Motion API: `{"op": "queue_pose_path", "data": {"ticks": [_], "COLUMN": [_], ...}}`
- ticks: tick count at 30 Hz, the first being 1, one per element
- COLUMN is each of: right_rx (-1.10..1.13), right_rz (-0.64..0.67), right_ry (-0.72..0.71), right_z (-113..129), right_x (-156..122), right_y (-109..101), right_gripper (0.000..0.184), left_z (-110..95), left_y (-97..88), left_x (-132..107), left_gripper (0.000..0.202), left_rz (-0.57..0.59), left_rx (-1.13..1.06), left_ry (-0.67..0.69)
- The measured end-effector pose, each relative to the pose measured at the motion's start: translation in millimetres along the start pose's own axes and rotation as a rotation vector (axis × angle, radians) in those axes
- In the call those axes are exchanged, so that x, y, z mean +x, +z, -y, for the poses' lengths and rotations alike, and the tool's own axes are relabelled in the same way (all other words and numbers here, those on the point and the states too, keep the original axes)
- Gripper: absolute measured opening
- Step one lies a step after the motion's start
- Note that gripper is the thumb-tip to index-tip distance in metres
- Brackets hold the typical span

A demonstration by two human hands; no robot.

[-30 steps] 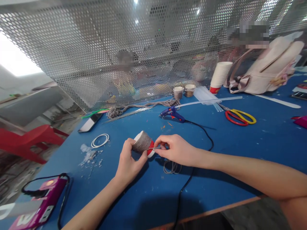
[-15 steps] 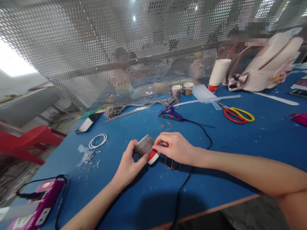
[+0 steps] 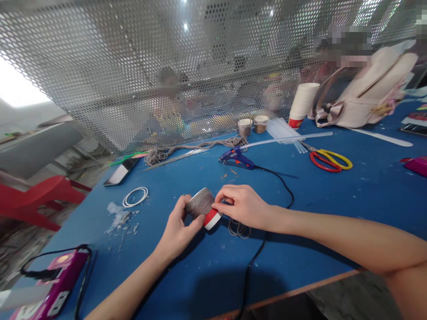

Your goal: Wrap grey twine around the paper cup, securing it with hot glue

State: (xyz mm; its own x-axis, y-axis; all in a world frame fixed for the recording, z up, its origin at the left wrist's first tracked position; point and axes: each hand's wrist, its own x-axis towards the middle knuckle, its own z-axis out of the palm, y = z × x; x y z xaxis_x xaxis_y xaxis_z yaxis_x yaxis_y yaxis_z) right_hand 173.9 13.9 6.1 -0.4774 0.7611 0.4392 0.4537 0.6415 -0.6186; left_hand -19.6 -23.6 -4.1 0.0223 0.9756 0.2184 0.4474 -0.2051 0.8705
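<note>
A paper cup (image 3: 200,203), tilted over the table, is wound with grey cord over most of its side; a red and white band stays bare at one end. Wrapped around it is my left hand (image 3: 182,224), thumb and fingers on opposite sides. My right hand (image 3: 240,204) pinches at the cup's near right side, where the winding meets the red band; the cord between its fingertips is mostly hidden. Loose loops of grey cord (image 3: 239,229) lie on the table just below my right hand. Beyond the hands rests a blue glue gun (image 3: 236,156).
Red and yellow scissors (image 3: 330,160), stacked paper cups (image 3: 303,104), two wrapped cups (image 3: 245,127) and a pale backpack (image 3: 370,98) stand or lie toward the back right. A black cable (image 3: 255,258) runs past my right wrist. At left are a phone (image 3: 122,172) and a purple power strip (image 3: 66,280).
Both hands keep the same hold on the cup, with hardly any movement. The whole view has shifted very slightly.
</note>
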Motion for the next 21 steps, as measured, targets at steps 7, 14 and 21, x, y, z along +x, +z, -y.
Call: {"op": "queue_pose_path", "data": {"ticks": [7,14,21], "right_rx": [0.031,0.07,0.16], "right_rz": [0.017,0.033,0.055], "right_ry": [0.045,0.041,0.108], "right_z": [-0.1,-1.9,-0.6], "right_x": [0.2,-1.4,-1.0], "right_y": [-0.1,-0.1,-1.0], "right_gripper": [0.008,0.007,0.008], "left_z": [1.5,-0.4,-2.2], "left_y": [-1.6,-2.9,-4.7], "left_x": [0.0,-0.5,-0.2], "left_gripper": [0.018,0.018,0.018], "left_rz": [0.014,0.009,0.02], "left_rx": [-0.032,-0.061,-0.115], "left_ry": [0.0,0.013,0.034]}}
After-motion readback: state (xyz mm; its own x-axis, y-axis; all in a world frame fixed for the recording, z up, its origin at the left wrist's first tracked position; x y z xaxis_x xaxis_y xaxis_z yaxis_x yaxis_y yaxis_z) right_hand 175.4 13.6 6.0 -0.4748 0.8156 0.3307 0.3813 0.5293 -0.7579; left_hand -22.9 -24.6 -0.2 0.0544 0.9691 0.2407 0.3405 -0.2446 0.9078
